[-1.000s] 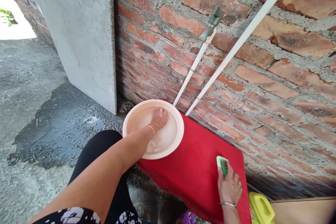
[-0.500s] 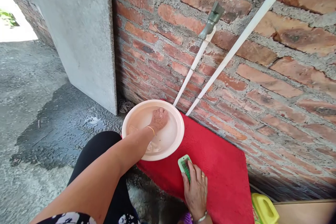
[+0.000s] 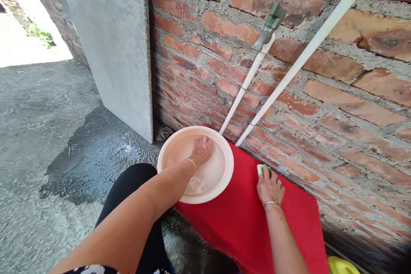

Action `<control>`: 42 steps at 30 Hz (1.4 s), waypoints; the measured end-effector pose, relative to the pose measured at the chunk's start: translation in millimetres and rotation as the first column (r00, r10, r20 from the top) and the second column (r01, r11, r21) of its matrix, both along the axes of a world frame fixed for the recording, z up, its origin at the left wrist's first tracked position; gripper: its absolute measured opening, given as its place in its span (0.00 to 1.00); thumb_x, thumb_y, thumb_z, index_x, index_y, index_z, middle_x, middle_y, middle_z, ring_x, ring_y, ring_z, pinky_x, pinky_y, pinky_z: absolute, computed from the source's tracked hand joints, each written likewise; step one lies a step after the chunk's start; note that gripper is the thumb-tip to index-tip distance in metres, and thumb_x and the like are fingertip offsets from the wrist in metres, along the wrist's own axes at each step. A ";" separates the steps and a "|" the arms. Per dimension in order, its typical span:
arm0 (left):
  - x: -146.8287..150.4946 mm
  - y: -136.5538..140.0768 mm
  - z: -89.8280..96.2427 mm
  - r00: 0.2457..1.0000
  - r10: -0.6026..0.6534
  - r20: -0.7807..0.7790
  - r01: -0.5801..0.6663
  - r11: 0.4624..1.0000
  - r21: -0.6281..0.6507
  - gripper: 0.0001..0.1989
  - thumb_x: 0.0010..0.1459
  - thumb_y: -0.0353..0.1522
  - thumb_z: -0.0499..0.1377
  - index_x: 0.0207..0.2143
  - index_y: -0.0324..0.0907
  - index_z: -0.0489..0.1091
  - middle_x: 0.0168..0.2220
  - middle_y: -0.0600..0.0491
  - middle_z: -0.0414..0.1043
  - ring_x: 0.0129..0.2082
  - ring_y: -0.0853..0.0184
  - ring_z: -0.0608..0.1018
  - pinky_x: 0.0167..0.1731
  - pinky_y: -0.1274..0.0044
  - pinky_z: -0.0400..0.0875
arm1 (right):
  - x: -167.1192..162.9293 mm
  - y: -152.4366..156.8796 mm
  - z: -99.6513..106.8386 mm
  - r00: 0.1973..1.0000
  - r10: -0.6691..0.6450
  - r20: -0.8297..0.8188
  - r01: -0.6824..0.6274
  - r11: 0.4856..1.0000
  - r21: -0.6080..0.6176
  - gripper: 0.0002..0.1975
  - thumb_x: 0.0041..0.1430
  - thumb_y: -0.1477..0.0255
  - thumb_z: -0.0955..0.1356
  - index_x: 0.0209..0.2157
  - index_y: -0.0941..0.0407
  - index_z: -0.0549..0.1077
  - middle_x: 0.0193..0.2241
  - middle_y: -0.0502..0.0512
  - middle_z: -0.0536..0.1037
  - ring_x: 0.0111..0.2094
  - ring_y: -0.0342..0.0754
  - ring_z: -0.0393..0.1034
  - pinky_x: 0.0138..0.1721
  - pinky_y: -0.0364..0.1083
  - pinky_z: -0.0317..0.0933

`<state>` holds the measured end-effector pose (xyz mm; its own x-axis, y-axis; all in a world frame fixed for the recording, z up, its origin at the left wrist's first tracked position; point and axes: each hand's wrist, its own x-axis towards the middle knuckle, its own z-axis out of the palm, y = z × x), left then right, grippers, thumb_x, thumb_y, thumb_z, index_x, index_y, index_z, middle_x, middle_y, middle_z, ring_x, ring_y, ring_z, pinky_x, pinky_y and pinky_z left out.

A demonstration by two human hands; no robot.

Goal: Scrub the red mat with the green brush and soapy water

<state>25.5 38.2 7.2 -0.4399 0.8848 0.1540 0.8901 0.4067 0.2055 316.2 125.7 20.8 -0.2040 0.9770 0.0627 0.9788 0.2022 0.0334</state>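
Note:
A pale pink plastic basin (image 3: 163,165) with cloudy water stands at the left end of a red-covered surface (image 3: 250,227). My left hand (image 3: 202,150) is down in the basin, its fingers curled in the water; whatever they may hold is hidden. Clear film-like material (image 3: 196,185) shows in the water near my wrist. Over by the wall, my right hand (image 3: 270,186) is closed over a light green scrubbing brush (image 3: 260,170) resting on the red cover. Most of the brush is hidden under my fingers.
Behind rises a brick wall (image 3: 224,68) with a grey-green tap (image 3: 269,25) and a white pipe (image 3: 308,51). A grey slab (image 3: 115,43) leans at the left above wet concrete floor (image 3: 96,154). Part of a yellow container (image 3: 342,265) shows at bottom right.
My right hand has moved the green brush away from me, rightward across the red cover towards the wall. My left hand stays in the basin. The view has shifted slightly.

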 end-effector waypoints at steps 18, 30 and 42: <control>-0.2 1.3 0.0 1.000 0.009 -0.020 -0.010 1.000 -0.013 0.16 0.65 0.30 0.47 0.45 0.37 0.73 0.45 0.38 0.71 0.46 0.53 0.74 0.46 0.63 0.62 | 93.2 -149.8 -50.3 0.880 0.475 -0.031 -0.459 0.863 0.212 0.24 0.69 0.55 0.57 0.60 0.46 0.70 0.58 0.59 0.73 0.49 0.54 0.72 0.46 0.52 0.64; -1.0 -2.5 -0.8 0.999 0.002 -0.050 -0.003 1.000 -0.019 0.14 0.64 0.31 0.49 0.43 0.38 0.73 0.43 0.40 0.71 0.43 0.54 0.73 0.45 0.64 0.62 | -74.9 -65.7 -12.9 0.811 0.584 -0.013 -0.581 0.808 0.098 0.24 0.66 0.74 0.62 0.62 0.49 0.67 0.60 0.62 0.69 0.55 0.53 0.65 0.52 0.51 0.57; -1.0 -1.4 0.4 0.998 0.005 -0.055 -0.005 1.000 -0.006 0.14 0.64 0.32 0.48 0.41 0.38 0.73 0.42 0.39 0.72 0.42 0.53 0.74 0.43 0.64 0.62 | 97.6 48.8 11.8 0.977 -0.197 0.083 0.199 0.980 -0.007 0.27 0.70 0.58 0.52 0.66 0.47 0.60 0.55 0.65 0.72 0.49 0.58 0.71 0.46 0.57 0.63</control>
